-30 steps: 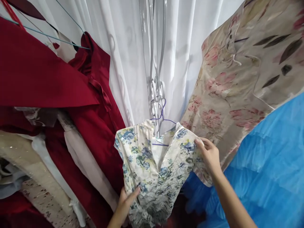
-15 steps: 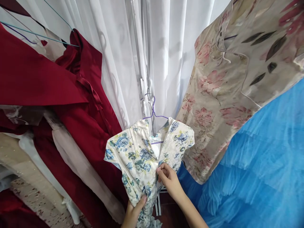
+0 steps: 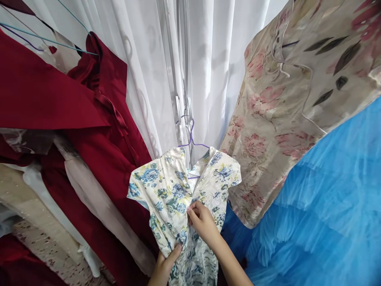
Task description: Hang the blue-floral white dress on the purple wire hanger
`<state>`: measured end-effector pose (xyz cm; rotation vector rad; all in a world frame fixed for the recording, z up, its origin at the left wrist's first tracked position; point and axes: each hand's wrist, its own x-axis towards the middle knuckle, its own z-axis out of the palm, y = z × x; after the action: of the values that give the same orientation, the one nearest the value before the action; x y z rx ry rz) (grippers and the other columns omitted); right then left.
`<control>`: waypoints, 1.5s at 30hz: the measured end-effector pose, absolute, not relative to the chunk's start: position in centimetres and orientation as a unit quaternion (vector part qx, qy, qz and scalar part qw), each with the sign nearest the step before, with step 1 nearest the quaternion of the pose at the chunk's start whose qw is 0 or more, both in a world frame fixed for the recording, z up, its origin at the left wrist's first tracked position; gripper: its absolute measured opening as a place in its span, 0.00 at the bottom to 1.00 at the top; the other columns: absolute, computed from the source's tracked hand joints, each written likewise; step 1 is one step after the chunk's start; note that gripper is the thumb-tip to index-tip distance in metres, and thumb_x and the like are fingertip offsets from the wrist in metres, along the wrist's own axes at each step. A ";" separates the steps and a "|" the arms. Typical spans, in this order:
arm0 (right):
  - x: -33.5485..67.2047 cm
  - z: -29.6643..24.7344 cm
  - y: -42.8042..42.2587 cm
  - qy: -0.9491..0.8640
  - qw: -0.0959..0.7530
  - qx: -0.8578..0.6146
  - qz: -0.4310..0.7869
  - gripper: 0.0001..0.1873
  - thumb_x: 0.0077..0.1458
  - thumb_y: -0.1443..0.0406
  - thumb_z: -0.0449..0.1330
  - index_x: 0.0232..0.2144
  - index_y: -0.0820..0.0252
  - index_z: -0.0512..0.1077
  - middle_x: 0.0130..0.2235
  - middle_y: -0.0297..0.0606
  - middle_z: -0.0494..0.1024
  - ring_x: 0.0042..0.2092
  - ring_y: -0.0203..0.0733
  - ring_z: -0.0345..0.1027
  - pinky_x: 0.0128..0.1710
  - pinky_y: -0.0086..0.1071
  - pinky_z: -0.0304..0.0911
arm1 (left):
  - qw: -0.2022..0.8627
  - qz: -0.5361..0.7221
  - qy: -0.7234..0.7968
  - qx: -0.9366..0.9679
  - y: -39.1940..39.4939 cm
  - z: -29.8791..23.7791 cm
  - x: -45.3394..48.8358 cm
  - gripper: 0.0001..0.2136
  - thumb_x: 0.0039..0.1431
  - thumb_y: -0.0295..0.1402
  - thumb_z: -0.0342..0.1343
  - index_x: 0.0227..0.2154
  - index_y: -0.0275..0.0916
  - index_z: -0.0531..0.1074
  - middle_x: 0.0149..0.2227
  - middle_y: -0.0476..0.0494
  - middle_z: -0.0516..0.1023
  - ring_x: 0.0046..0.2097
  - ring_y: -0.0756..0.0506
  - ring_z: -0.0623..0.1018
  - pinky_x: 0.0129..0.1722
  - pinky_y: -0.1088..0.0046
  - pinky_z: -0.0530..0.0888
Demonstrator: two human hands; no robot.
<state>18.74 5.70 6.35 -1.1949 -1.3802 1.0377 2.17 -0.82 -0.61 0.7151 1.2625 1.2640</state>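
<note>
Figure: flowered dress (image 3: 175,186) on a purple hanger (image 3: 192,137) before the white curtain (image 3: 149,79); right hand (image 3: 202,222) grip pinching its front opening; left hand (image 3: 166,264) grip closed on the cloth below; holding the cloth taut likely keeps the edges aligned.

Dress shop or wardrobe room around me: hung red gowns (image 3: 113,159) left, flowered satin (image 3: 285,119), blue tulle (image 3: 327,206) right, white curtain (image 3: 149,79) far.
</note>
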 end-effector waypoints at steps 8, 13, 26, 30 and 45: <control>18.8 6.5 4.1 -0.459 0.563 -0.482 0.490 0.15 0.57 0.59 0.60 0.21 0.56 0.63 0.14 0.28 0.68 0.17 0.34 0.59 0.21 0.28 0.52 | 0.175 0.688 0.525 0.470 2.3 2.2 0.9 0.30 0.49 0.44 0.67 0.52 0.43 0.62 0.56 0.36 0.67 0.59 0.33 0.70 0.61 0.53 0.66; 18.8 8.3 2.5 -0.475 0.522 -0.467 0.533 0.17 0.53 0.55 0.66 0.22 0.58 0.67 0.14 0.28 0.69 0.15 0.33 0.57 0.19 0.28 0.49 | 0.255 0.541 0.461 0.655 4.4 2.8 3.7 0.16 0.58 0.39 0.61 0.47 0.42 0.70 0.47 0.36 0.77 0.51 0.36 0.78 0.53 0.58 0.73; 22.3 23.3 11.4 -0.513 0.643 -0.376 0.427 0.20 0.52 0.57 0.65 0.16 0.58 0.66 0.14 0.28 0.64 0.19 0.31 0.50 0.21 0.28 0.47 | 0.281 0.414 0.433 0.750 2.7 3.7 8.4 0.10 0.64 0.32 0.50 0.48 0.41 0.65 0.27 0.49 0.73 0.31 0.44 0.76 0.37 0.70 0.70; 21.6 23.5 11.0 -0.521 0.667 -0.361 0.392 0.16 0.56 0.56 0.63 0.22 0.58 0.69 0.14 0.26 0.65 0.18 0.31 0.52 0.21 0.28 0.48 | 0.309 0.402 0.398 0.765 3.2 4.8 8.0 0.12 0.65 0.32 0.50 0.50 0.40 0.65 0.26 0.49 0.72 0.29 0.45 0.75 0.33 0.71 0.68; 21.5 19.8 9.6 -0.646 0.574 -0.450 0.226 0.15 0.61 0.56 0.59 0.25 0.56 0.64 0.18 0.28 0.66 0.21 0.36 0.58 0.23 0.29 0.49 | 0.042 0.516 0.311 0.797 11.3 28.1 4.5 0.12 0.72 0.34 0.44 0.33 0.38 0.68 0.26 0.51 0.71 0.26 0.51 0.71 0.29 0.76 0.66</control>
<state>21.52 9.60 19.78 -1.0537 -1.5126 0.5284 4.52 11.29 28.06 2.4402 0.9509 1.5792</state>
